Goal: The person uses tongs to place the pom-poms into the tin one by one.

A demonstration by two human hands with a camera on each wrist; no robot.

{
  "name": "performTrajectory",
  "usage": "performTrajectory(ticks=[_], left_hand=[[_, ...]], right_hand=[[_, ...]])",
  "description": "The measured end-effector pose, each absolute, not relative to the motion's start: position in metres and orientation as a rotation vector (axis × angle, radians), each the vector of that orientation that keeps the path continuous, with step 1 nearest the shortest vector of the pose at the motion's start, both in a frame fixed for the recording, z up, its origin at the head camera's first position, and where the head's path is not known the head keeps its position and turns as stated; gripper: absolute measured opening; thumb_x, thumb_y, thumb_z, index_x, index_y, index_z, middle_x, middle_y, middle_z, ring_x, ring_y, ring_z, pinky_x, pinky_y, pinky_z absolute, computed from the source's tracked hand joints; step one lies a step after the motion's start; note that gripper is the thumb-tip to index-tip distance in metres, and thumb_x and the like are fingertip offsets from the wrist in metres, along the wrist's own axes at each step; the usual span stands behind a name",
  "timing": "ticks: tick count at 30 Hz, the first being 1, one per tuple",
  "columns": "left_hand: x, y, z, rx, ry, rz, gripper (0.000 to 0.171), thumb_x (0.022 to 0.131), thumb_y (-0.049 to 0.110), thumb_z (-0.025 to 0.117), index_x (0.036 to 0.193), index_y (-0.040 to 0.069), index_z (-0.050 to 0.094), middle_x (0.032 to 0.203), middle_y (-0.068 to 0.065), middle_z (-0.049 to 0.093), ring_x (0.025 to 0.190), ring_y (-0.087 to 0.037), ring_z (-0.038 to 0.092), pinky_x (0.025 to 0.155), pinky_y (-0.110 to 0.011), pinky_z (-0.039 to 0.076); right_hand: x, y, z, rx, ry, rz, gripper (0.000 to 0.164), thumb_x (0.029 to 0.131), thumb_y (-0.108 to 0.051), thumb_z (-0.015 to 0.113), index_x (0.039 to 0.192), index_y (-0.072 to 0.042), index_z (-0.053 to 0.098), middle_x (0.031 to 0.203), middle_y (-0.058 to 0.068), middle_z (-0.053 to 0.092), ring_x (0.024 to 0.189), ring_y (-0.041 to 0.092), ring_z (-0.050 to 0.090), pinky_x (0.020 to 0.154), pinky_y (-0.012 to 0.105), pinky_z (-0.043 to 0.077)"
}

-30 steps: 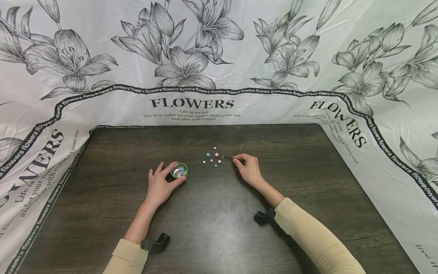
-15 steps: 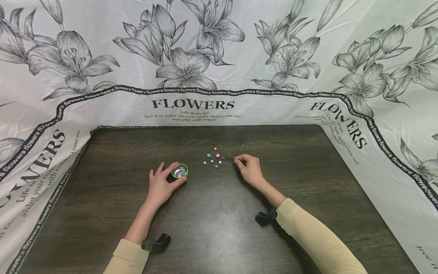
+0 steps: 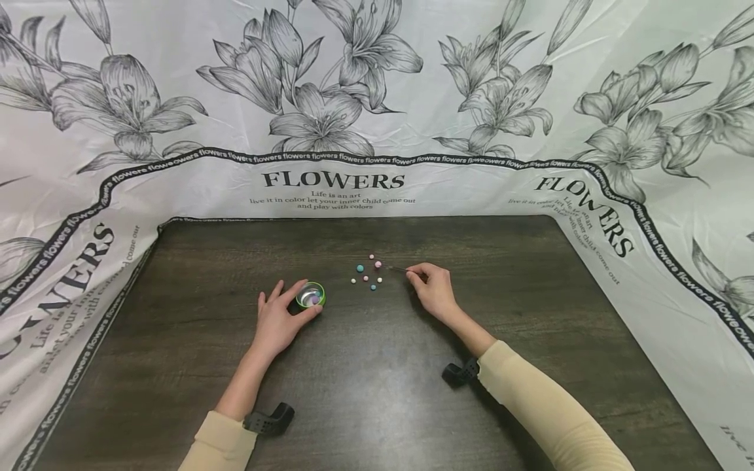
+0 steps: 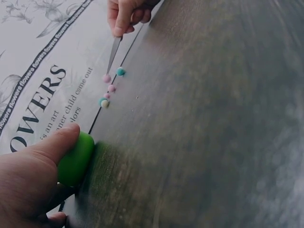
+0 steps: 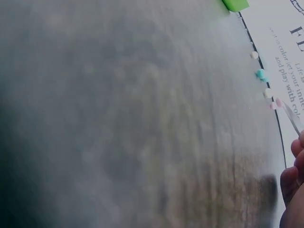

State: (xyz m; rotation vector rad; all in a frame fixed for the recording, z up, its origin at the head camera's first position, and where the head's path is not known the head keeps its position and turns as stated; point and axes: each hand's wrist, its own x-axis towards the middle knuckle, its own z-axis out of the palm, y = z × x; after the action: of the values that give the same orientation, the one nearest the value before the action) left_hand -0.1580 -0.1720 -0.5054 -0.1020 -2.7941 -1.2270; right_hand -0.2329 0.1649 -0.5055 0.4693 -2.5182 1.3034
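My left hand (image 3: 279, 324) holds a small green-rimmed cup (image 3: 310, 283), thumb and fingers around its side. Its shiny inside holds a lilac ball (image 3: 315, 299) and a bluish one. My right hand (image 3: 434, 288) pinches a pair of metal tweezers (image 3: 399, 269), which point left. At their tips is a pink ball (image 3: 378, 264); in the left wrist view the tips (image 4: 108, 71) meet that ball (image 4: 106, 78). Below and left of it lie several small balls, among them a blue one (image 3: 360, 268), a white one (image 3: 379, 280) and a smaller pink one (image 3: 366, 279).
The dark wood-grain table (image 3: 377, 366) runs up to a white flower-printed cloth (image 3: 471, 190) standing at its back and sides. Each wrist wears a black camera mount, the left one (image 3: 271, 418) and the right one (image 3: 461, 373).
The pink ball at the tweezer tips has shifted slightly up and right, away from the group, along with my right hand. My left hand keeps its hold on the cup.
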Motion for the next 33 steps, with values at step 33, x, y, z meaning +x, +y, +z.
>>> performTrajectory(ticks=[33], left_hand=[[-0.157, -0.171, -0.504, -0.089, -2.790, -1.225, 0.071, 0.089, 0.033, 0.082, 0.150, 0.008, 0.054, 0.136, -0.028, 0.061, 0.151, -0.047, 0.022, 0.118, -0.069, -0.003]], right_hand=[[-0.229, 0.135, -0.486, 0.657, -2.387, 1.342, 0.009, 0.097, 0.000, 0.070, 0.103, 0.002, 0.077, 0.093, 0.012, 0.075, 0.071, 0.021, 0.069, 0.061, 0.026, 0.054]])
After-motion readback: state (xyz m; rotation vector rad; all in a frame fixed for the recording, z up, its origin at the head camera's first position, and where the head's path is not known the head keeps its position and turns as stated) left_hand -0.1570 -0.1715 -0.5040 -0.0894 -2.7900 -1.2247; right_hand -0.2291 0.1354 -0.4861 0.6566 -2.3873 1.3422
